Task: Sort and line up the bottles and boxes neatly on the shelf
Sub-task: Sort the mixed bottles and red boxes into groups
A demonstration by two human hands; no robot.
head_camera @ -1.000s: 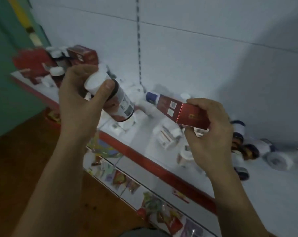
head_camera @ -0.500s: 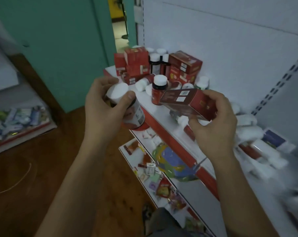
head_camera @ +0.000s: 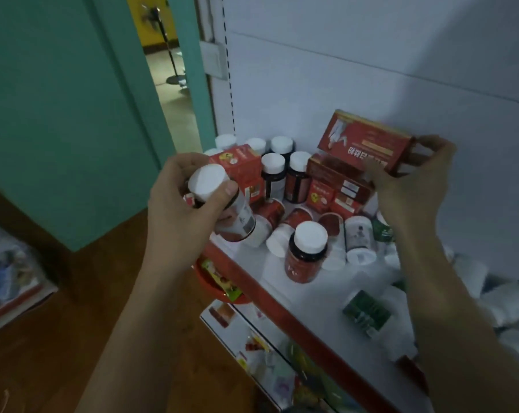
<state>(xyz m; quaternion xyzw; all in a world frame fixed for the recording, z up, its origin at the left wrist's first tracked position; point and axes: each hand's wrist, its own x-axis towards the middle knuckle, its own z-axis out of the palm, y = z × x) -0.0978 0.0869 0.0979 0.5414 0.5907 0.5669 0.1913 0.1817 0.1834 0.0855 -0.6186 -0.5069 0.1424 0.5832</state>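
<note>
Red box (head_camera: pixel 368 141) sits gripped in the right hand (head_camera: pixel 413 186) at two o'clock — likely bound for the stack; left hand (head_camera: pixel 180 210) grasps a white-capped bottle (head_camera: pixel 222 204), waiting.

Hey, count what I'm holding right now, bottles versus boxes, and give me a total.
Bottles: 1, the white-capped bottle gripped in the left hand.
Boxes: 1, the red box held in the right hand.
Total: 2.
</note>
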